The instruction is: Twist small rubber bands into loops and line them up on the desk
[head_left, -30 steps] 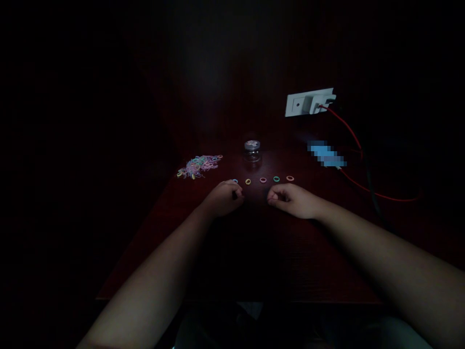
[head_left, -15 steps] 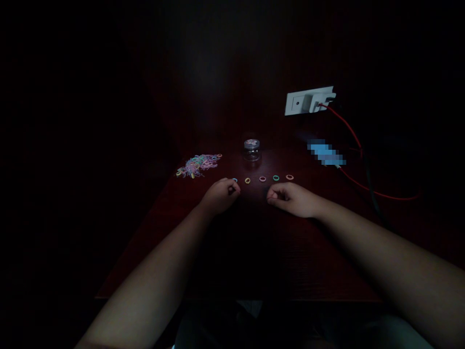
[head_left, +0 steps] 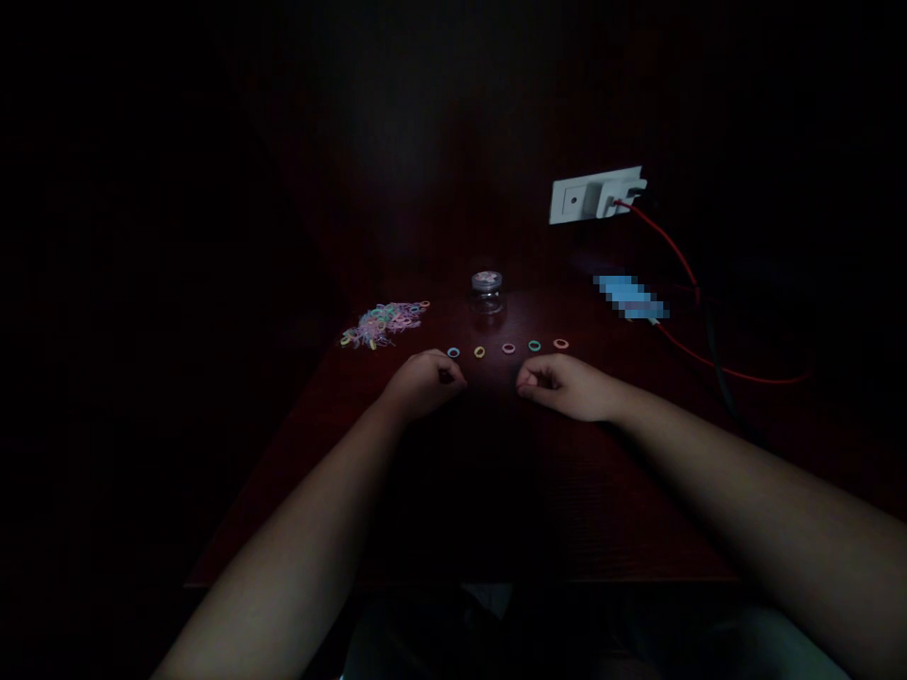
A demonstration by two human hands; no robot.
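I see the left hand [head_left: 423, 385] and right hand [head_left: 567, 387] curled near five bands [head_left: 508, 353]. Can't tell whether either pinches anything. Jar [head_left: 487, 291] stands beyond.

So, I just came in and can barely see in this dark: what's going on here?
A person has the left hand and right hand at a table, fingers curled, with nothing visible in either grip. Just beyond them is a row of small bands, left to right: blue band, yellow band, pink band, green band, orange band. The left hand is nearest the blue one. A jumbled pile of bands lies to the left, and a lidded jar stands behind the row.
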